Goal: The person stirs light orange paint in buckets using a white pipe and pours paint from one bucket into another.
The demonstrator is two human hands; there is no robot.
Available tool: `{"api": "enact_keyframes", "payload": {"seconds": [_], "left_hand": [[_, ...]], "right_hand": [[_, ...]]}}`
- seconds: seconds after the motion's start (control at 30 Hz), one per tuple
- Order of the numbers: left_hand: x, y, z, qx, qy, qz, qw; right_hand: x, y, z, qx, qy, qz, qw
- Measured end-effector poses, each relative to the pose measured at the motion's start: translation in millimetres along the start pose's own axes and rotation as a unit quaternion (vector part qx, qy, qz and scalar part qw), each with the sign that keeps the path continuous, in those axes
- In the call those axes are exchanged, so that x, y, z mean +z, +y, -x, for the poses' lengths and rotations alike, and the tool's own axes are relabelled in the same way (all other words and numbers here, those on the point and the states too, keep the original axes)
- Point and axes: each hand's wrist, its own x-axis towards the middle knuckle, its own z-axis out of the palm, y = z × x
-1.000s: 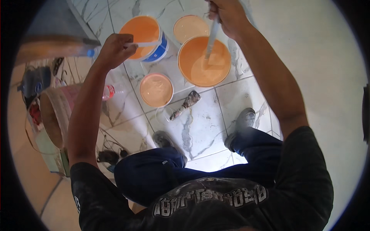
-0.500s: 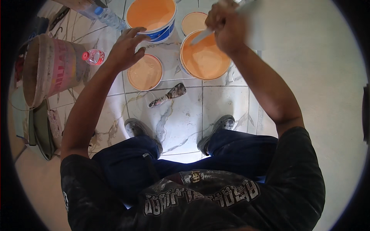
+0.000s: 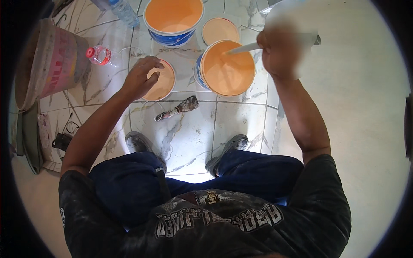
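My right hand point(image 3: 282, 56), partly smeared by motion, is closed around a pale pipe point(image 3: 246, 48). One end of the pipe reaches into the orange paint point(image 3: 228, 77) of the nearer bucket point(image 3: 199, 73); its other, hollow end sticks out right of the fist. Over a round lid point(image 3: 163, 88), coated with pale orange, hovers my left hand point(image 3: 141, 77), fingers loosely bent and apart, holding nothing. Whether it touches the lid, I cannot tell. Behind stands a second blue-and-white bucket point(image 3: 172, 39), also orange inside.
A dirty scraper point(image 3: 177, 109) lies on the marbled tiles between the lid and my shoes. Another lid point(image 3: 220, 30) is behind the nearer bucket. To the left are a tipped large pail point(image 3: 60, 64), a red-capped bottle point(image 3: 101, 56) and a clear blue-capped bottle point(image 3: 124, 13).
My left hand has drawn back from beside the far bucket's rim to above the lid. My right hand has shifted to the right, the pipe now lying flatter. The view has shifted slightly.
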Motion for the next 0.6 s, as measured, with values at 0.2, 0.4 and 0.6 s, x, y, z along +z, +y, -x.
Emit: {"api": "enact_keyframes", "payload": {"seconds": [0.2, 0.4, 0.6], "left_hand": [[6.3, -10.8, 2.5, -0.040, 0.002, 0.032, 0.999], [2.5, -33.1, 2.9, -0.103, 0.034, 0.087, 0.990], [5.4, -39.6, 6.8, -0.119, -0.022, 0.131, 0.984]], "right_hand": [[48.4, -13.0, 48.4, 0.095, -0.080, -0.022, 0.992], [-24.5, -19.4, 36.5, 0.059, -0.019, 0.066, 0.996], [26.5, 10.1, -12.2, -0.063, -0.021, 0.135, 0.989]]}}
